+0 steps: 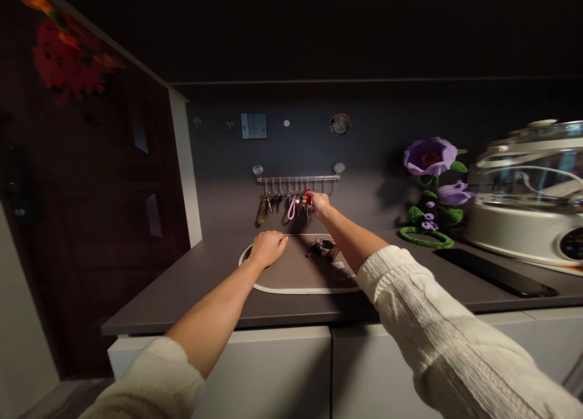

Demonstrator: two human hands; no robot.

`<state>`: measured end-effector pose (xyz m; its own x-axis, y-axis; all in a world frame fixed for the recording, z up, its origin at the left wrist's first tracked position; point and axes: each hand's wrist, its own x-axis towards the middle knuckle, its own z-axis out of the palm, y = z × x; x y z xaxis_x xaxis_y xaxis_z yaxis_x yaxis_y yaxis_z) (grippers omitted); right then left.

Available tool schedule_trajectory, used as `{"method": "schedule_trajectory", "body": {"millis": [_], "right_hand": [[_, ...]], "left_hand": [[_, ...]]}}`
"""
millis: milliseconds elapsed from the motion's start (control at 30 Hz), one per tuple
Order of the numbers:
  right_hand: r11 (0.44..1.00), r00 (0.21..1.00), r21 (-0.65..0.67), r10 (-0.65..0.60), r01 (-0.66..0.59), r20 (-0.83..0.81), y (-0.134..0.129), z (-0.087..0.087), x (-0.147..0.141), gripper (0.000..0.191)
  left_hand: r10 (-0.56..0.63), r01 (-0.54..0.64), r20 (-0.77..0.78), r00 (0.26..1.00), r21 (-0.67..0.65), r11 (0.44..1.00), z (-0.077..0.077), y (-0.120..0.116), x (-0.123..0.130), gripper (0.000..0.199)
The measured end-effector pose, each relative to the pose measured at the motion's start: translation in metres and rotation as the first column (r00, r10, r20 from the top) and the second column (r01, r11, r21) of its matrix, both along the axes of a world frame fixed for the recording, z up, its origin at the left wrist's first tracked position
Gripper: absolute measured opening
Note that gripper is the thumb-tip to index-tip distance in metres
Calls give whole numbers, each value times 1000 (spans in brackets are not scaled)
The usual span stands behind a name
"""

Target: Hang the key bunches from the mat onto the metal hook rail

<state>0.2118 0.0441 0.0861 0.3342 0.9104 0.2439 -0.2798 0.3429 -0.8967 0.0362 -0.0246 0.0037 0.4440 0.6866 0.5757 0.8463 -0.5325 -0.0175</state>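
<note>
A metal hook rail is fixed to the back wall, with several keys and a pink loop strap hanging from it. At its right part, my right hand is closed on a red key holder, with keys dangling beneath. My left hand rests over the left part of a white-rimmed mat; its fingers are curled, and anything under them is hidden. More dark keys lie on the mat, below my right forearm.
Purple artificial flowers with a green ring base stand to the right. Beside them are a black phone and a white appliance with a clear top. A dark shelf overhangs the counter.
</note>
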Motion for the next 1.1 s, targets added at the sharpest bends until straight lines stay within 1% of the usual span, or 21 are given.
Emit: {"method": "schedule_trajectory", "body": {"millis": [233,333,467,567,667,800,933,1000,1100], "right_hand": [[999,997,38,-35,33,61,4,-13,1,25],[996,993,56,-71,66,95,9,-19,3,26],[990,985,76,-127,119,120,12,-24,8,18],[992,980,95,-101,86,169,10,-26,11,11],[992,973,108,-81,59,216,4,-27,13,11],[991,961,105,-109,85,253,-6,-29,15,10],[992,963,67,-122,109,242,-19,-35,18,12],[994,966,38,-107,101,235,-27,-38,20,13],[999,972,-1,-50,51,228,-42,-42,22,14]], "left_hand": [[2,-2,-20,1000,17,1000,-1,2,0,39],[2,-2,-26,1000,19,1000,-2,3,-1,39],[11,-10,-26,1000,19,1000,-1,2,-1,38],[22,-22,-15,1000,-1,1000,0,1,-1,38],[15,-15,0,1000,-6,1000,0,0,-1,38],[-5,6,34,999,-44,999,1,-2,-2,36],[-34,42,107,994,-76,996,-2,-2,-3,33],[-59,72,143,988,-88,994,-4,-1,-2,30],[-109,132,193,975,-111,985,-7,1,1,22]]}}
